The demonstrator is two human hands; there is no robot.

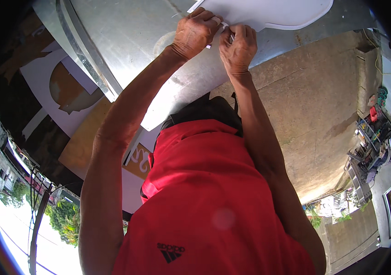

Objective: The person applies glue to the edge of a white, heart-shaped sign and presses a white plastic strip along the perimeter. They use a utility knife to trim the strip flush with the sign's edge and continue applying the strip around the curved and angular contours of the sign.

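Note:
My left hand (196, 32) is closed, its fingers pinching a narrow white strip (224, 24) that shows between the two hands. Close beside it, my right hand (240, 47) is also closed, thumb and fingers pressed together on the same strip. Both hands are over the grey metal tabletop (126, 41), at the near edge of a white panel (287, 11) with a curved, raised rim. A small piece with a purple tint (208, 46) shows just below my left fingers. What lies inside the fingers is mostly hidden.
A metal straightedge bar (87, 55) lies along the table's left side. Below left are white and brown cut sheets (44, 87). Concrete floor (305, 110) spreads to the right, with a cluttered rack of tools (374, 133) by the far-right wall.

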